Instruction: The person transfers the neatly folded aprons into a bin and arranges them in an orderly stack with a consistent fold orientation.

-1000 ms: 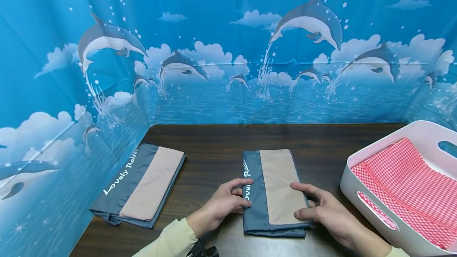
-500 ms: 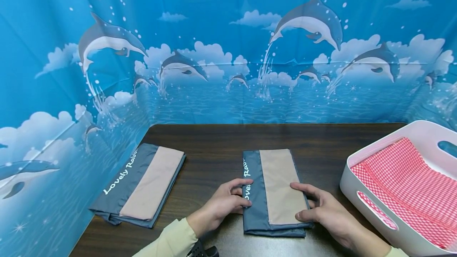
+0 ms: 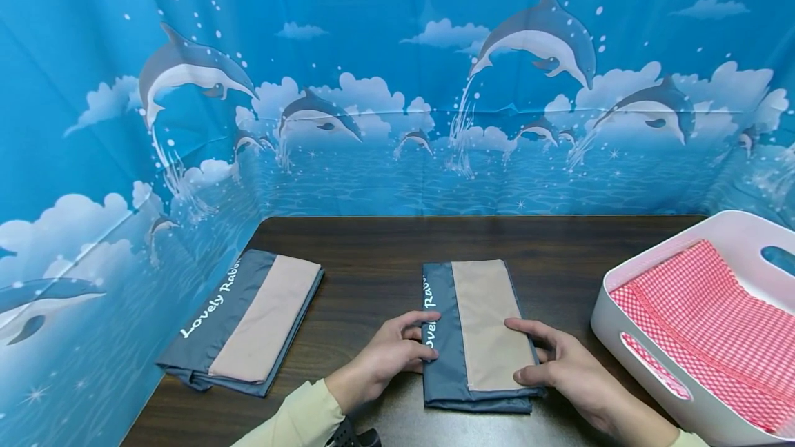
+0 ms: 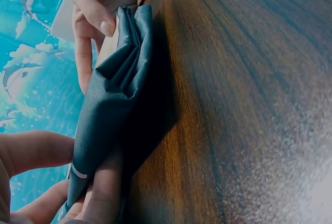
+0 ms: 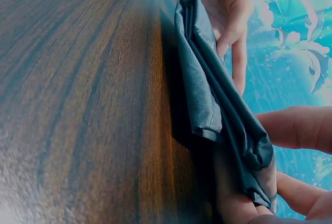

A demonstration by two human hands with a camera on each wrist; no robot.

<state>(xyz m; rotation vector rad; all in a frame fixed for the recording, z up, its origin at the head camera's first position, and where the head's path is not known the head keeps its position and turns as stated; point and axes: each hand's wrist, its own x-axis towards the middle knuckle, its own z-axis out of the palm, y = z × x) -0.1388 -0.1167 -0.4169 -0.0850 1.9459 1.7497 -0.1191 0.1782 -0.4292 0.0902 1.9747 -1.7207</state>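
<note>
Blue and tan, the folded cloth [image 3: 493, 323] is near the middle of the brown table [image 3: 373, 261], in front of the person. Both hands hold it. The left hand [image 3: 391, 343] grips the left edge, near the white letters [image 3: 428, 296], and the right hand [image 3: 565, 371] grips the right edge. On each side some fingers go under the cloth and others press on top. I cannot tell if the middle of it touches the table.

It looks light and soft, and it should not break. Its shine makes me think it may be a bit slippery. The wrist views show many thin layers at the near end, a bit puffy and loose, so they could slide apart or sag. The sides look like good places to hold, with fingers below and on top so the layers press together.

A second folded cloth [image 3: 267, 326], blue with a pale pink part, lies well apart on the left. On the right is a white basket [image 3: 611, 316] with a red checked cloth [image 3: 714, 323] inside.
</note>
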